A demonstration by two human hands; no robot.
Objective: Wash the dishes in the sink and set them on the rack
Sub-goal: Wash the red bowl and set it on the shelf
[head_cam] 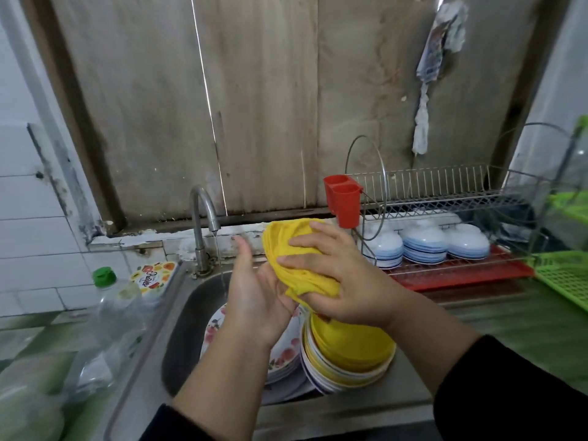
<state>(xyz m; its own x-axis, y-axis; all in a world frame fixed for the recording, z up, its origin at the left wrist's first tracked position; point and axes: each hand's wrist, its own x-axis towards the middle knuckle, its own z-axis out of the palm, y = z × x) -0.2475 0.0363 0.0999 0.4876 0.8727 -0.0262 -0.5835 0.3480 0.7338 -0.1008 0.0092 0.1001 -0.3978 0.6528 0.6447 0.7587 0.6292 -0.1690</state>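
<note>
So the sink is taking up the middle here, and it's holding a pile of dishes: flowery plates leaning on the left and a stack of bowls with a yellow one on top on the right. The dish rack is sitting on the worktop off to my right, with upside-down white and blue bowls lined up on its lower tier and a red cutlery cup hanging off its near corner. The tap is running a thin stream into the sink. I'm holding a yellow cloth above the dishes, my right hand gripping it with fingers curled over the top, while my left hand is flat and relaxed, fingers straight, pressing against the cloth's side. A clear soap bottle with a green cap is standing left of the sink.
</note>
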